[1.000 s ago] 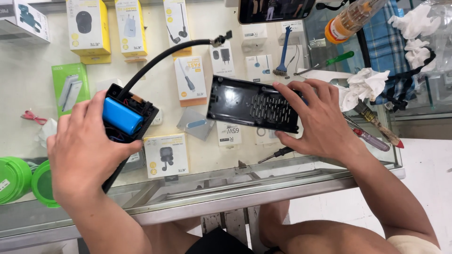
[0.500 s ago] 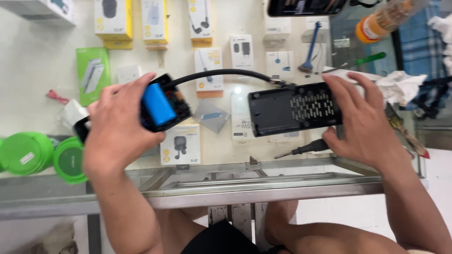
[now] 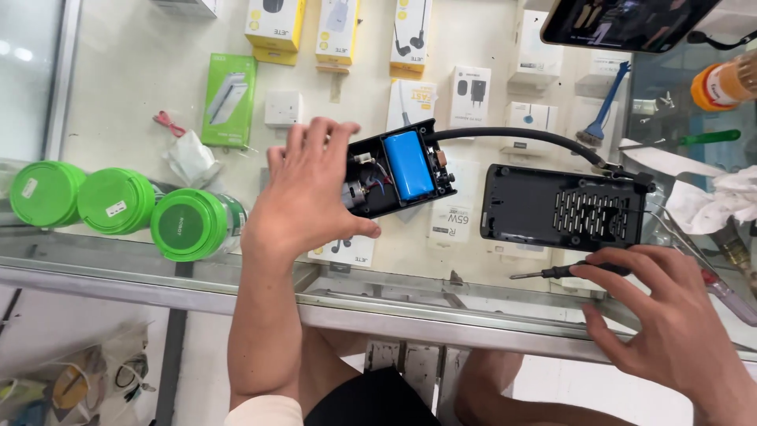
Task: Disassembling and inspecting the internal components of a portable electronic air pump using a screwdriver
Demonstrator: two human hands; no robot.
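Glass counter (image 3: 118, 264) with boxed accessories under it fills the view. At nine o'clock stand three green canisters (image 3: 193, 223). Just right of them, the left hand (image 3: 303, 197) closes around the opened black device half (image 3: 394, 170), whose blue battery (image 3: 408, 164) faces up near centre. A black cable (image 3: 520, 136) arcs toward two o'clock to the vented black cover (image 3: 564, 207) lying flat at three o'clock. Below it, at four o'clock, the right hand (image 3: 670, 315) rests curled fingers on a black-handled screwdriver (image 3: 564, 270).
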